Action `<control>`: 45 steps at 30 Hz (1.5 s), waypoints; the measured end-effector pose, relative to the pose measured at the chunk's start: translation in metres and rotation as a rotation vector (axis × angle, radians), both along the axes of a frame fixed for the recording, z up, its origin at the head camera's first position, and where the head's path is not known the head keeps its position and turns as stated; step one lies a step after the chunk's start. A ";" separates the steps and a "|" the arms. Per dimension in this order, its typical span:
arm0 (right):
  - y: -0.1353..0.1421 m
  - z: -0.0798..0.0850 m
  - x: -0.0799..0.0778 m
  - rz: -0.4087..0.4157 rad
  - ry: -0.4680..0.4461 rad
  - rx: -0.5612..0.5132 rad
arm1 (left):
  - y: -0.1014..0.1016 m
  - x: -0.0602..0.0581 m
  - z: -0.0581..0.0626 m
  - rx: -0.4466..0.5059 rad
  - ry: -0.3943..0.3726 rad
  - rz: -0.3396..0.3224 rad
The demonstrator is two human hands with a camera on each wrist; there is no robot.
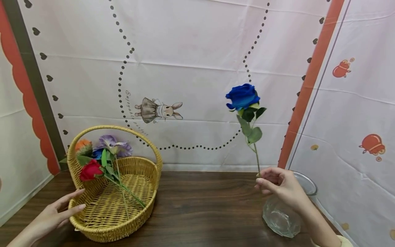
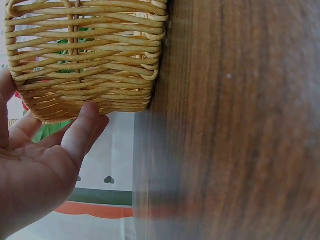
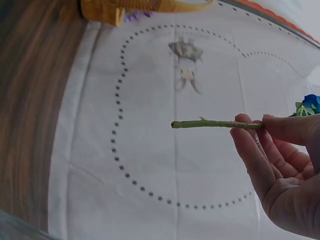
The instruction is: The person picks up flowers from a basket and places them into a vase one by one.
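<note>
The blue rose (image 1: 243,98), its stem (image 1: 257,157) pinched low by the right hand (image 1: 284,187), is best kept lightly held and upright beside the glass vase (image 1: 280,218), while the basket (image 1: 118,232) is touched by the left hand's (image 1: 49,216) loosely extended fingers.

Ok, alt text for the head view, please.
The right hand pinches a blue rose by its stem, bloom up, near a clear glass vase on a dark wooden table. The left hand rests on a wicker basket holding a red rose and other flowers.
</note>
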State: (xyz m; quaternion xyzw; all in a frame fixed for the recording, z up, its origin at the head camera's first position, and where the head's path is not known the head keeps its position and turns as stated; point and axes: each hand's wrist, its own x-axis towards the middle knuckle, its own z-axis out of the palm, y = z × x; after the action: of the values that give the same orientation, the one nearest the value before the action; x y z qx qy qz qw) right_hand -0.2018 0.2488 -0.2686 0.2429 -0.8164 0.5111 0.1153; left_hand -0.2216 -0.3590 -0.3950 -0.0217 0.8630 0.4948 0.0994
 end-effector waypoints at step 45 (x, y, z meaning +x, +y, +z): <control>0.107 0.018 -0.021 -0.138 0.080 -0.406 | 0.003 0.002 0.000 0.020 0.039 0.003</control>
State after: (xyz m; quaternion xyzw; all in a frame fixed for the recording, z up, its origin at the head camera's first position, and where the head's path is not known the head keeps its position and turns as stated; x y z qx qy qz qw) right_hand -0.2225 0.3554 -0.2509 0.1785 -0.7061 0.6459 0.2290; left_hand -0.2194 -0.3560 -0.3954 -0.0125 0.8598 0.5039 0.0820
